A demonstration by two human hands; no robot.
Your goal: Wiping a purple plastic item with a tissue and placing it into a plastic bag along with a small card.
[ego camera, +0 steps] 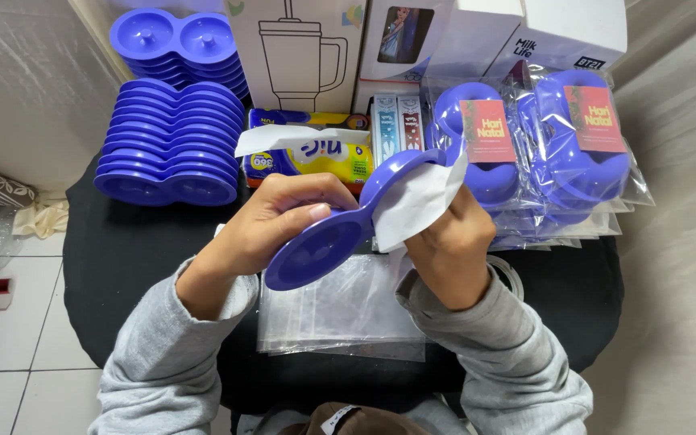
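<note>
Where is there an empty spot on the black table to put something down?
Bare black table shows left of the clear bags, below the blue tray stack. Another patch lies at the right edge, below the wrapped trays. The back is crowded with boxes.

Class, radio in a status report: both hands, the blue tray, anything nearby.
Left hand grips blue tray. Right hand presses white tissue on its far end. Clear bags lie below on black table.

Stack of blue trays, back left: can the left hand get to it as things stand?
Probably not yet: the left hand is gripping a blue tray. The path to the stack over the black table looks open.
</note>
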